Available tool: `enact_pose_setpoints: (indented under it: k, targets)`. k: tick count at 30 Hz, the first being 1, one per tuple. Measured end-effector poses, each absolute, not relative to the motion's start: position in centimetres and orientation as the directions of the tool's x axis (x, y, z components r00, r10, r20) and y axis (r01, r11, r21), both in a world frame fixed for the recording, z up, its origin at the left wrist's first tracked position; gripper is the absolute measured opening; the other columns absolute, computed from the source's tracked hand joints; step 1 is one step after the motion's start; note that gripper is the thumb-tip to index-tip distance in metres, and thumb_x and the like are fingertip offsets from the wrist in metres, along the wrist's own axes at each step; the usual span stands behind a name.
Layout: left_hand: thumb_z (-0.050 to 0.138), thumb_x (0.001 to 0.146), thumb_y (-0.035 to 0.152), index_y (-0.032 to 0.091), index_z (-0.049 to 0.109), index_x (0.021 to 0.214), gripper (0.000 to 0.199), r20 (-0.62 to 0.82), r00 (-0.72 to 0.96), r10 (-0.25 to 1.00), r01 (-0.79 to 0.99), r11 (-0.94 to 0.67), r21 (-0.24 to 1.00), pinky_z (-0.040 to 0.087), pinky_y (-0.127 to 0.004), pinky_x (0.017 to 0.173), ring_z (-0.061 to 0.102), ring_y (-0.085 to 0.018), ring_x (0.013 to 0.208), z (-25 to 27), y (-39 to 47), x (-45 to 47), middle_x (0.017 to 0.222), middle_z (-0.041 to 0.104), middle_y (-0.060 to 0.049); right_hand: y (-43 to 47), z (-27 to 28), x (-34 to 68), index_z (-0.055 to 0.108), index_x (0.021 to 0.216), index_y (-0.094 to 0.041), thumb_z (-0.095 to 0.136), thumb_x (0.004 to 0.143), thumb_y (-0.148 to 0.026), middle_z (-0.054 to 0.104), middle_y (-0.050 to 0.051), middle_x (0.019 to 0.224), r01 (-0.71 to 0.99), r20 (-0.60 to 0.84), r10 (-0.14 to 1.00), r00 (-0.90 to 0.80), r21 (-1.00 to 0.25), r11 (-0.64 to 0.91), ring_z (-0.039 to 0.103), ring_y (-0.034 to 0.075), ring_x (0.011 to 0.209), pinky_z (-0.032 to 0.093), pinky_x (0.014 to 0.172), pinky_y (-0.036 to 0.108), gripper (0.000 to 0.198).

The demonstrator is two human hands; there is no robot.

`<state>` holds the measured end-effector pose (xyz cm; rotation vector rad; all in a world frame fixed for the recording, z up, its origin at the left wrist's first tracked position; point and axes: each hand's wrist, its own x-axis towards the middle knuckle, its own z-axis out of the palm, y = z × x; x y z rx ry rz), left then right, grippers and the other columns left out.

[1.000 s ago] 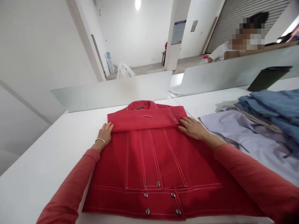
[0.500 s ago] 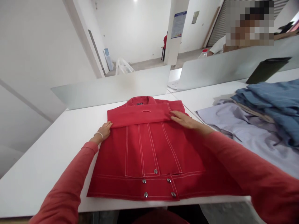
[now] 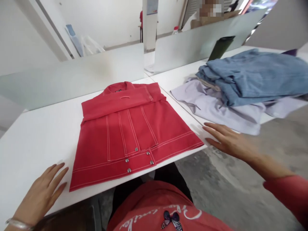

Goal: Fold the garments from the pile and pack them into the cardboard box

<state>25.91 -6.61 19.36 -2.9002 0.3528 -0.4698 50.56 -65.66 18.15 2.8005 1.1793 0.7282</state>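
A red jacket with white stitching and metal snap buttons lies flat on the white table. Its collar points away from me, and a sleeve is folded across the chest. Beside the lower left corner of the jacket, my left hand is held with fingers spread, holding nothing. My right hand is just off the lower right corner, near the table's edge, fingers apart and holding nothing. Neither hand touches the jacket.
Blue denim garments lie heaped on a pale lavender garment at the right. A frosted divider runs along the back of the table. Behind it are a dark green object, a red-capped bottle and another person.
Both hands have let go of the folded sleeve and moved down and outward to the jacket's lower corners. My view has turned right and downward.
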Motion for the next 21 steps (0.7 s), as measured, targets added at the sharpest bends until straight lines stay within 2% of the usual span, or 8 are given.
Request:
enact_pose_setpoints:
  k: [3, 5, 8, 11, 15, 21]
  targets:
    - [0.033, 0.08, 0.024, 0.031, 0.01, 0.136, 0.061, 0.244, 0.882, -0.404, -0.315, -0.889, -0.331, 0.048, -0.047, 0.079, 0.046, -0.031, 0.11, 19.1, -7.2, 26.9, 0.121, 0.051, -0.005, -64.2, 19.2, 50.9, 0.044, 0.12, -0.017, 0.036, 0.086, -0.029, 0.047, 0.011, 0.121, 0.768, 0.348, 0.779, 0.522, 0.206, -0.607, 0.043, 0.023, 0.111, 0.039, 0.093, 0.037, 0.036]
    - [0.031, 0.079, 0.016, 0.029, 0.013, 0.136, 0.061, 0.218, 0.86, -0.461, -0.356, -0.849, -0.39, 0.048, -0.043, 0.077, 0.047, -0.029, 0.111, 19.1, -7.7, 27.7, 0.118, 0.053, -0.006, -63.4, 20.0, 51.6, 0.044, 0.121, -0.019, 0.03, 0.088, -0.024, 0.046, 0.009, 0.122, 0.837, 0.288, 0.839, 0.462, 0.17, -0.519, 0.04, 0.021, 0.114, 0.038, 0.094, 0.038, 0.037]
    - [0.028, 0.077, 0.007, 0.029, 0.027, 0.132, 0.06, 0.194, 0.842, -0.503, -0.387, -0.814, -0.433, 0.045, -0.04, 0.082, 0.046, -0.025, 0.113, 19.2, -8.6, 28.5, 0.122, 0.051, -0.005, -62.3, 20.7, 52.3, 0.042, 0.124, -0.024, 0.022, 0.088, -0.017, 0.043, 0.005, 0.127, 0.916, 0.18, 0.913, 0.366, 0.103, -0.387, 0.036, 0.019, 0.119, 0.037, 0.095, 0.039, 0.042]
    - [0.03, 0.078, 0.005, 0.024, 0.043, 0.123, 0.051, 0.181, 0.835, -0.519, -0.396, -0.797, -0.457, 0.042, -0.038, 0.087, 0.042, -0.024, 0.116, 18.9, -9.4, 28.7, 0.123, 0.05, -0.006, -61.6, 20.4, 52.4, 0.044, 0.123, -0.024, 0.022, 0.089, -0.02, 0.041, 0.005, 0.129, 0.952, 0.137, 0.946, 0.294, 0.049, -0.302, 0.032, 0.02, 0.122, 0.036, 0.096, 0.041, 0.041]
    - [0.032, 0.082, 0.012, 0.022, 0.051, 0.116, 0.041, 0.185, 0.862, -0.472, -0.374, -0.838, -0.396, 0.04, -0.035, 0.092, 0.037, -0.023, 0.121, 17.9, -9.8, 28.1, 0.12, 0.052, -0.006, -61.3, 19.0, 52.1, 0.052, 0.116, -0.02, 0.027, 0.088, -0.025, 0.048, 0.007, 0.122, 0.952, 0.169, 0.937, 0.306, -0.054, -0.301, 0.033, 0.02, 0.121, 0.037, 0.096, 0.04, 0.038]
    - [0.029, 0.084, 0.012, 0.02, 0.049, 0.119, 0.041, 0.217, 0.893, -0.395, -0.343, -0.908, -0.241, 0.037, -0.034, 0.098, 0.033, -0.019, 0.123, 17.5, -10.5, 27.2, 0.119, 0.053, -0.004, -61.9, 18.2, 51.3, 0.053, 0.114, -0.022, 0.025, 0.087, -0.022, 0.05, 0.006, 0.12, 0.922, 0.26, 0.885, 0.386, -0.14, -0.361, 0.042, 0.017, 0.115, 0.041, 0.094, 0.034, 0.039]
